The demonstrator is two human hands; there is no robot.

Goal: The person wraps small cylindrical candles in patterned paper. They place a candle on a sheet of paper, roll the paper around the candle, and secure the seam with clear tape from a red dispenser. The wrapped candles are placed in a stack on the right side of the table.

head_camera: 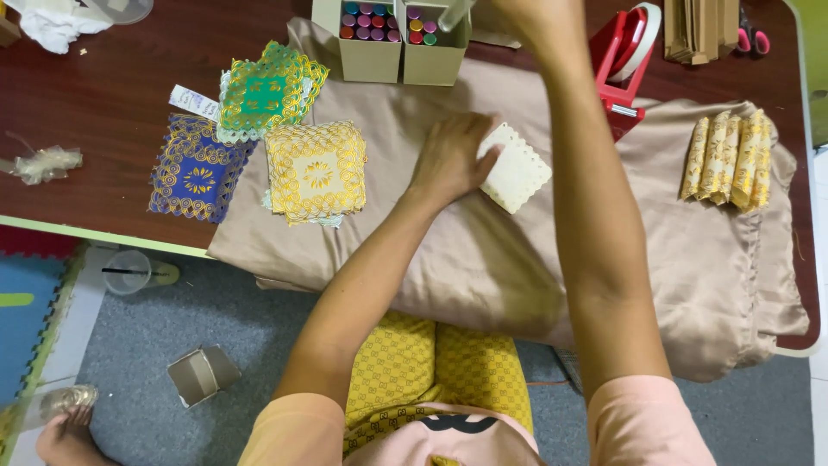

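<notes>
So far four rolled doilies (727,159) lie finished; left hand (450,160) presses flat on a cream doily (517,170), right hand's (517,13) grip unseen, stacks (316,169) remain.

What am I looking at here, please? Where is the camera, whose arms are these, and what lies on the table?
There is one picture, taken by a camera on a person's head, looking down at their own arms. The left hand presses on a cream scalloped square lying on a beige cloth spread over the dark red table. The right hand reaches up toward cardboard boxes of coloured tubes and is cut off by the edge, so its grip cannot be seen. Nearby lie lace squares: yellow, blue and green. At right are folded yellow pieces and a red tape dispenser.
</notes>
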